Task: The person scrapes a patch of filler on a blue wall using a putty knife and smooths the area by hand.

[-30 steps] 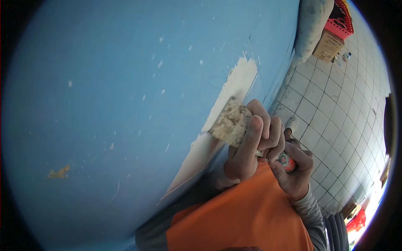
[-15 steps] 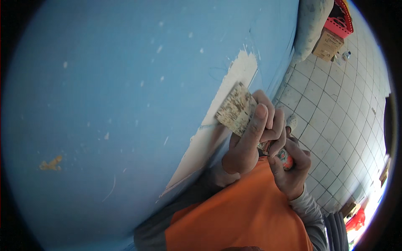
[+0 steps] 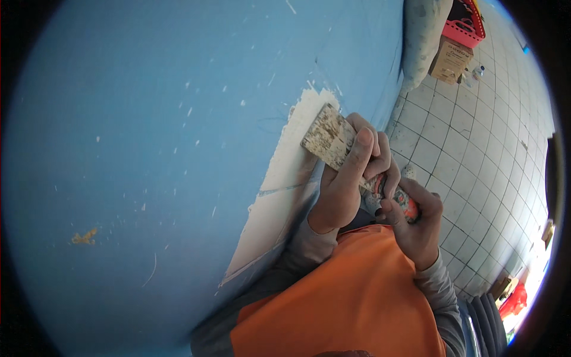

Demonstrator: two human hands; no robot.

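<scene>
Both my hands are closed on one scraper, its wide blade crusted with dried pale and brown material. My left hand grips it where the blade meets the handle, thumb laid along it. Behind it, my right hand wraps the orange, stained handle. The blade's front edge is against or just over a white bare strip in the blue wall; I cannot tell whether it touches. This strip has ragged, flaking edges and a thin bluish line across it.
White floor tiles spread to the right. A pale padded bundle leans by the wall at the upper right. Beside it are a cardboard box, a pink basket and a small bottle. White specks and a yellowish mark dot the wall.
The scraper and both hands have shifted toward the upper end of the white strip, uncovering more of its middle. The whole view has also moved slightly.
</scene>
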